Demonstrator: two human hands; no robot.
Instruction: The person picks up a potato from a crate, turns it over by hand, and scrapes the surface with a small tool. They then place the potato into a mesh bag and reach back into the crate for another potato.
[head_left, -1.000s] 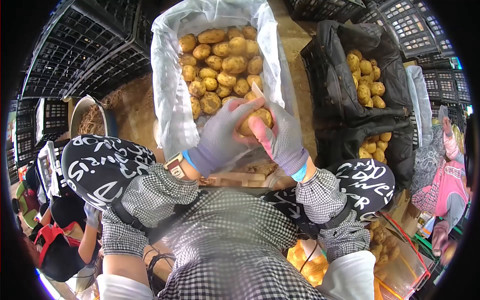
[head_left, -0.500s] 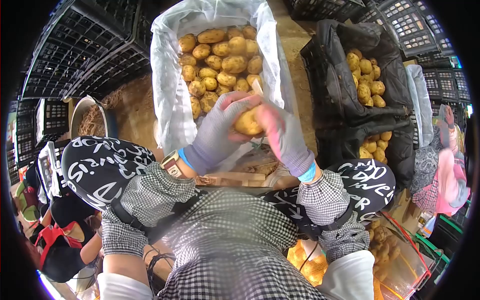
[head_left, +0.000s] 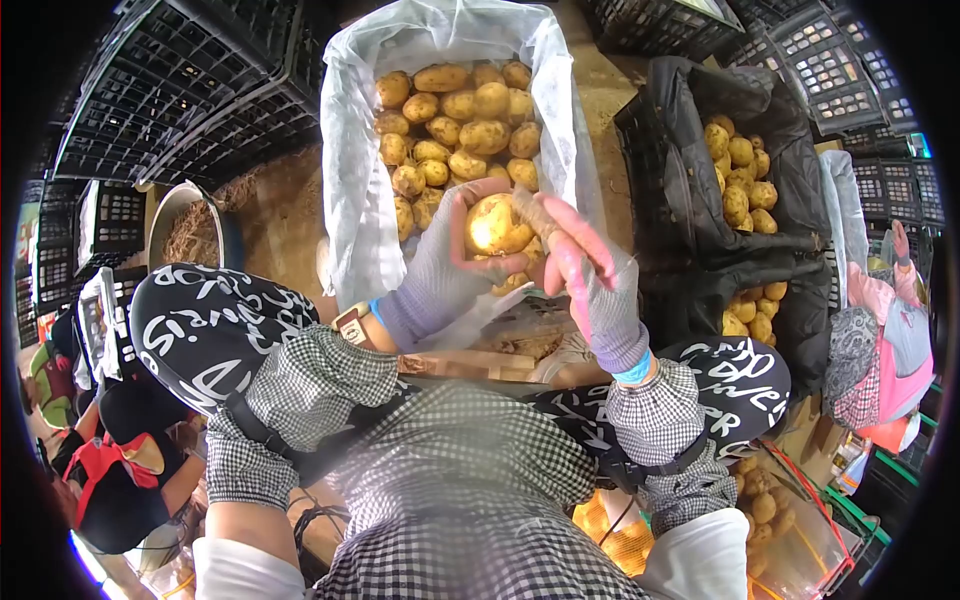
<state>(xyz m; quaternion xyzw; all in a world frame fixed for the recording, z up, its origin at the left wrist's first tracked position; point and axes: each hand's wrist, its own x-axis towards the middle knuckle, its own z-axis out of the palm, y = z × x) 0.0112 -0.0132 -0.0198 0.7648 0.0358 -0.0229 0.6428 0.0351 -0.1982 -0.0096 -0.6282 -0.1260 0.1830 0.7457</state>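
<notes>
My left hand (head_left: pixel 440 262), in a grey-and-pink work glove, is closed round a yellow potato (head_left: pixel 497 225) above the near end of a lined crate. My right hand (head_left: pixel 592 268), gloved alike, is beside the potato with its fingers stretched out and the fingertips close to its right side; whether they touch it is blurred. Below my left thumb part of another potato (head_left: pixel 512 284) shows; what supports it is hidden. Several soil-marked potatoes (head_left: pixel 484 137) lie in the crate, inside its white liner (head_left: pixel 348 165).
At the right stand black-lined crates (head_left: pixel 660 190) with potatoes (head_left: pixel 742 170). Black plastic crates (head_left: pixel 180 110) are stacked at the left. A round tub (head_left: pixel 185 235) holds brown debris. Other people are at the far right (head_left: pixel 890 340) and lower left (head_left: pixel 130 470). Mesh-bagged potatoes (head_left: pixel 610 535) lie below.
My right hand has drawn slightly right and its fingers have straightened away from the potato. The potato stays in my left hand, more of its surface now showing. The view has shifted slightly.
</notes>
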